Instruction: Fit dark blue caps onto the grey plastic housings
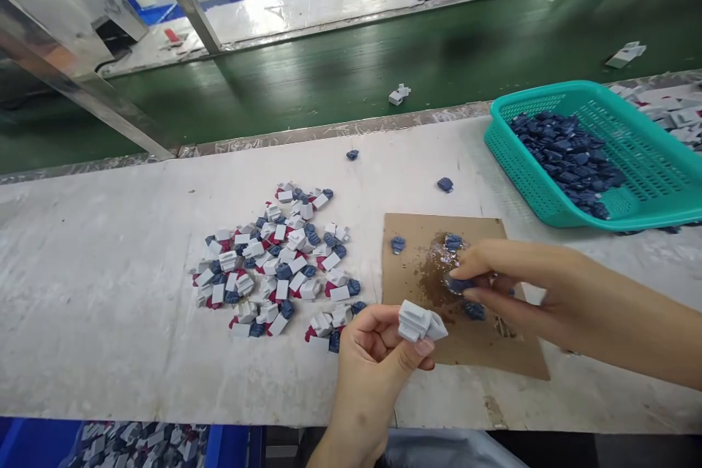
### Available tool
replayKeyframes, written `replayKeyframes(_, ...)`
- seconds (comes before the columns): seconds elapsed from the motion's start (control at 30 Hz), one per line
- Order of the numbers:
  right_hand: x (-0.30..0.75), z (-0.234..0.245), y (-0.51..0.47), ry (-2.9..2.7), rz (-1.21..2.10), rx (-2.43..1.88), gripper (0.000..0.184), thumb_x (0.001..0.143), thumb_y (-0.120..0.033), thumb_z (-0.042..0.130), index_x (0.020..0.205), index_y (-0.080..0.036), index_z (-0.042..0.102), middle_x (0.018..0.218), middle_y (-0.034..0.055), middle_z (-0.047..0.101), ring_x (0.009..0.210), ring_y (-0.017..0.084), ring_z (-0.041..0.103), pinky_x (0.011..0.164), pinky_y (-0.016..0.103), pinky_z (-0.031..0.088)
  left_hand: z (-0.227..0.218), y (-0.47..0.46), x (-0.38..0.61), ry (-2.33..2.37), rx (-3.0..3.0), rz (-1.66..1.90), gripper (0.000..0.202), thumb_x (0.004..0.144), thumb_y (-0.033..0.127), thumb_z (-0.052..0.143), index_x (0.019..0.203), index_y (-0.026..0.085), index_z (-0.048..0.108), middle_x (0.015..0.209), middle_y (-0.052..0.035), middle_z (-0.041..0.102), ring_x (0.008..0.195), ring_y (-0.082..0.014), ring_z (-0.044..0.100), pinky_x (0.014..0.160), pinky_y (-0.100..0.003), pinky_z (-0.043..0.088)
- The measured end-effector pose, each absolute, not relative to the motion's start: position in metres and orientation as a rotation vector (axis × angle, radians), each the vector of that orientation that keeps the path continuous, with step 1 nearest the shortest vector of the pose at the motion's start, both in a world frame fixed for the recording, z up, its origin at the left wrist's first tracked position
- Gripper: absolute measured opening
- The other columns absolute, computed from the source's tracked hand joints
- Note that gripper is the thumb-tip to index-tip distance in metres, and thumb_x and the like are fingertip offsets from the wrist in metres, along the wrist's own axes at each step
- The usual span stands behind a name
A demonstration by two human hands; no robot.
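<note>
Left hand point(378, 358) grasped a grey piece point(415, 320) between thumb and fingers, above the near edge of the card point(398, 285), with the piece's tapered end pointing right. Right hand point(521, 289) pinched a blue piece point(459, 284) at thumb and fingertips, over the dark, glossy stain point(431, 278); whether this piece touched the card could not be told. Other blue pieces lay on the card, one near its far left corner point(398, 244). To the left, a pile point(285, 256) of grey, blue and red parts covered part of the table point(110, 270); to the right stood the basket point(507, 161), partly filled with blue pieces.

Handling (judged from appearance): both held pieces seemed light and stiff, probably moulded plastic, and little at risk under finger pressure. The grey piece, with flat faces, appeared best held by its blocky body, leaving the narrower tip free. The blue piece, small and ridged, suited a fingertip pinch across its sides; any wetness from the stain might have made it slippery.
</note>
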State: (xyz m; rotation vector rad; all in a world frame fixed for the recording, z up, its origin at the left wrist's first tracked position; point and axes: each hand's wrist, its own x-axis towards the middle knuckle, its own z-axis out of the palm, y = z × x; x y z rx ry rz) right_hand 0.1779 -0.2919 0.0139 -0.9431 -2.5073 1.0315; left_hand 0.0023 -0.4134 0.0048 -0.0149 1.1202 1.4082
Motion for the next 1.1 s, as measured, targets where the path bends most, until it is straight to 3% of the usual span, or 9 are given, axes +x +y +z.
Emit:
replayKeyframes(0.1,0.176,0.034,-0.301,-2.365,1.233,-1.004,0.021,0.095,-0.049,0.063,0.094,-0.029,0.068,0.08,0.0018,0.072,0.06,0.017,0.067,0.043,0.024,0.051,0.007,-0.414,0.003,1.084,-0.014,1.398,0.029,0.051,0.026,0.101,0.066,0.017,0.078,0.067,-0.001,0.079,0.057,-0.0081,0.065,0.051,-0.013,0.054)
replayKeyframes(0.23,0.173,0.04,-0.314,-2.249,1.315,-1.023,0.018,0.092,-0.048,0.067,0.092,-0.031,0.07,0.064,-0.0015,0.068,0.049,0.014,0.061,0.037,0.02,0.045,0.009,-0.415,0.004,1.052,0.004,1.388,0.029,0.051,0.024,0.101,0.067,0.017,0.079,0.067,-0.0016,0.079,0.056,-0.0079,0.065,0.05,-0.013,0.054)
replayKeyframes(0.5,0.169,0.044,-0.317,-2.306,1.322,-0.97,0.017,0.094,-0.046,0.064,0.085,-0.032,0.069,0.062,-0.0056,0.066,0.048,0.012,0.057,0.041,0.021,0.044,0.013,-0.419,0.006,1.011,0.027,1.403,0.025,0.055,0.019,0.1,0.065,0.018,0.078,0.061,0.0032,0.077,0.049,-0.0047,0.066,0.05,-0.009,0.054)
replayKeyframes(0.77,0.163,0.039,-0.322,-2.114,1.936,-1.029,0.019,0.095,-0.036,0.059,0.08,-0.025,0.06,0.059,-0.005,0.054,0.05,0.011,0.046,0.041,0.02,0.031,-0.007,-0.426,-0.001,1.005,0.245,1.369,0.021,0.063,0.018,0.097,0.074,0.021,0.079,0.069,0.0034,0.081,0.061,-0.0075,0.075,0.063,-0.011,0.059)
replayKeyframes(0.97,0.158,0.02,-0.338,-2.037,2.113,-1.07,0.026,0.098,-0.044,0.055,0.083,-0.023,0.058,0.065,-0.0018,0.058,0.057,0.014,0.054,0.049,0.023,0.04,-0.017,-0.446,-0.005,1.199,0.286,1.281,0.025,0.066,0.032,0.095,0.076,0.018,0.077,0.071,-0.0028,0.082,0.063,-0.0131,0.076,0.062,-0.016,0.059)
replayKeyframes(1.1,0.147,0.014,-0.335,-1.919,2.185,-1.082,0.029,0.096,-0.05,0.059,0.086,-0.023,0.06,0.07,-0.0001,0.061,0.062,0.015,0.057,0.053,0.024,0.043,-0.02,-0.454,-0.027,1.428,0.978,1.338,0.025,0.079,0.036,0.085,0.095,0.019,0.078,0.086,-0.0078,0.081,0.068,-0.0159,0.075,0.057,-0.017,0.059)
